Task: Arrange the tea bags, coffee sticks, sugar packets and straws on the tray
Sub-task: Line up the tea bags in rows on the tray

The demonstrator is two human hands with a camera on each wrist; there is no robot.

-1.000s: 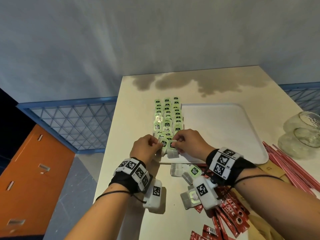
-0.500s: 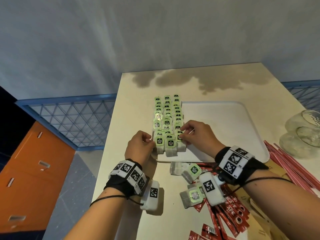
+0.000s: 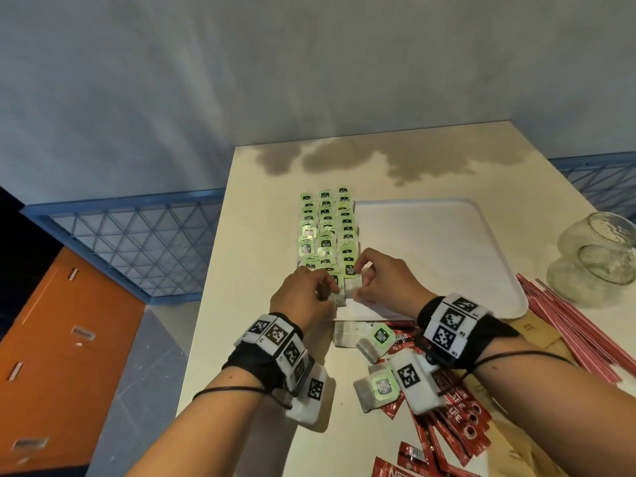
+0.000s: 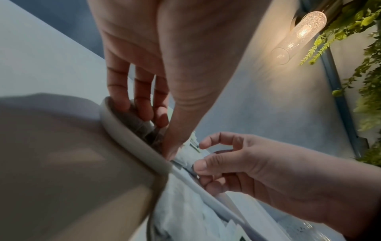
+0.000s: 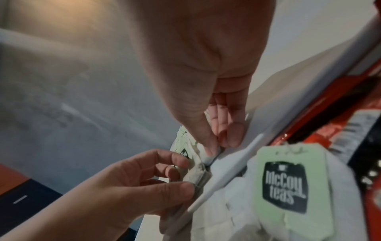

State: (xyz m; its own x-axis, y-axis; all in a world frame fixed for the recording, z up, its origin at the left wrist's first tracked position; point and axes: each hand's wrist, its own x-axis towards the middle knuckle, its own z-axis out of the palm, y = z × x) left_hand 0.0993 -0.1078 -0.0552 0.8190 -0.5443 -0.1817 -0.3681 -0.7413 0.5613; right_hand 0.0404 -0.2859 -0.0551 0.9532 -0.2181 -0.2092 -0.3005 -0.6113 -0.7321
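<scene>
Both your hands have closed in again on the nearest tea bags, after the right one had reached further up the row half a second ago. Loose tea bags (image 3: 377, 387) and red coffee sticks (image 3: 457, 418) lie near the desk's (image 3: 220, 304) front edge. Your left hand (image 3: 303, 297) pinches a tea bag (image 5: 196, 173) at the white tray's (image 3: 430, 242) near-left corner; your right hand (image 3: 385, 280) pinches the green-tagged tea bag (image 3: 351, 280) beside it. Beyond them, rows of tea bags (image 3: 327, 225) line the tray's left edge.
</scene>
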